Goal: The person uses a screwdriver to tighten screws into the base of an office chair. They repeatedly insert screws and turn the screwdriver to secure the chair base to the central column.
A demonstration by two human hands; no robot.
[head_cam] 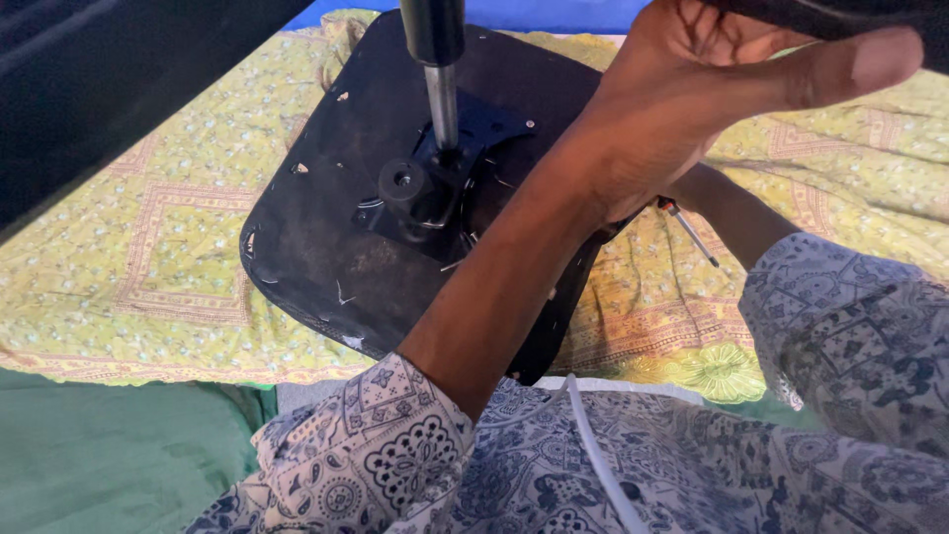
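Two hands are working over the upturned black chair seat lying on the yellow bedspread: left hand reaching up beyond its gas-lift column, grip state unclear, right hand hidden beside a screwdriver.

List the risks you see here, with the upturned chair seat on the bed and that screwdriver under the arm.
1. The chair seat lies on a soft yellow quilt with its front edge past the quilt's border, so it may tip or slide under pressure.
2. The screwdriver lies loose beside the right forearm, tip bare; it could jab the arm or roll away.
3. The left hand reaches up near the camera, hiding part of the metal post and bracket.
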